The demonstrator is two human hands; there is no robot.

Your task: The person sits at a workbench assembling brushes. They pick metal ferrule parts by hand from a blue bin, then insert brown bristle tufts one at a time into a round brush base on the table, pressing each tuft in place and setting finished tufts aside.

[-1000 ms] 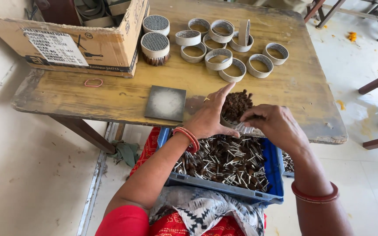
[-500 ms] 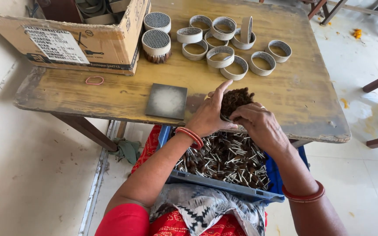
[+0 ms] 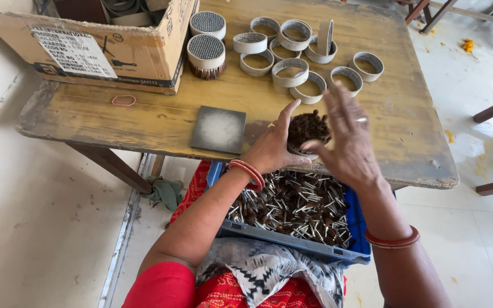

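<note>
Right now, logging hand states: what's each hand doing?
Left hand: closed around the filled ring.
Right hand: open, holding nothing.

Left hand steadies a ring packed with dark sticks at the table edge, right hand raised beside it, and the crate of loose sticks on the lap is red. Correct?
Not quite: the crate is blue, as the head view shows. The left hand does steady the packed ring at the table edge, with the right hand raised beside it.

Worn matt wooden table [image 3: 144, 122], blue plastic crate [image 3: 292, 244] (smooth), corrugated cardboard box [image 3: 144, 45]
</note>
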